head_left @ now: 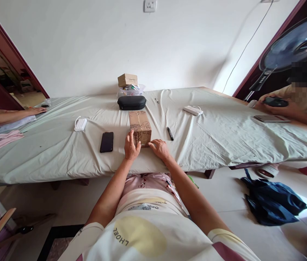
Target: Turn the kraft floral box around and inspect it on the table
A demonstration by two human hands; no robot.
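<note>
A small taped cardboard box [140, 124] lies on the cloth-covered table [61, 145] right in front of me. My left hand [131, 146] rests against the box's near left corner, fingers up on its side. My right hand [159, 148] lies flat on the cloth at the box's near right corner, fingertips touching its base. Neither hand lifts the box. A black phone [106, 141] lies to the left of my left hand. A black marker [170, 133] lies just right of the box.
Behind the box sit a black case [131, 102], a bag and another small cardboard box [127, 79]. White chargers [80, 124] [193, 110] lie on either side. Other people's hands rest at the far left [35, 110] and far right [274, 103]. A dark bag [273, 203] lies on the floor.
</note>
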